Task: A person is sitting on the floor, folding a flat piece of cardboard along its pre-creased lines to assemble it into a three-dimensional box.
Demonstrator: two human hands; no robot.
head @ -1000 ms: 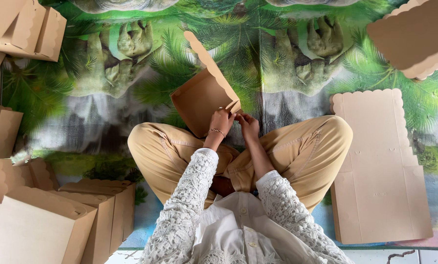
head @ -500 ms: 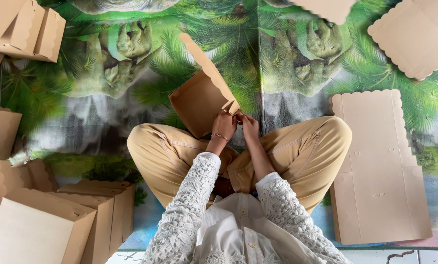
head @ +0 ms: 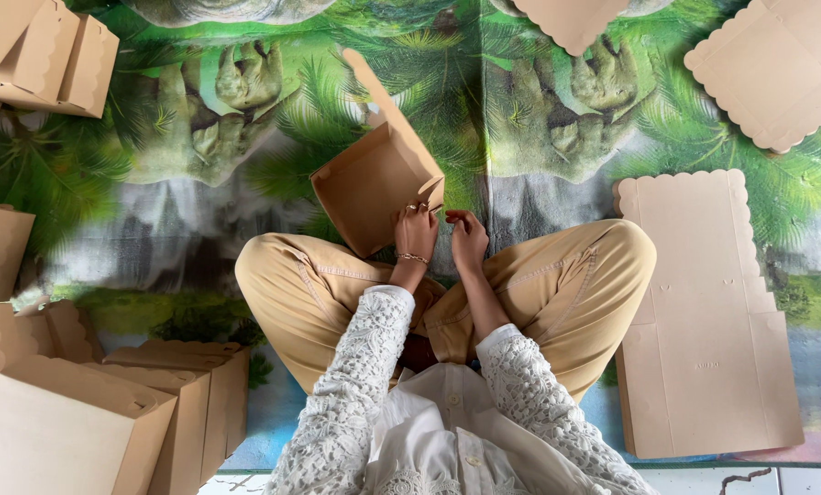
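Both hands sit at frame centre, above my crossed legs [head: 557, 284]. Left hand [head: 416, 231] is clamped on the near corner of the box [head: 369, 183], fingers curled over its edge. Right hand [head: 468, 240] is just beside it, fingers bent together; I cannot tell whether it grips anything. That box stands half-folded and tilted, open side toward me, its lid flap [head: 383, 92] reaching to upper centre. Flat blanks [head: 704, 302] lie on the mat [head: 199, 165] at right, finished boxes [head: 108, 412] stacked lower left, more at upper left.
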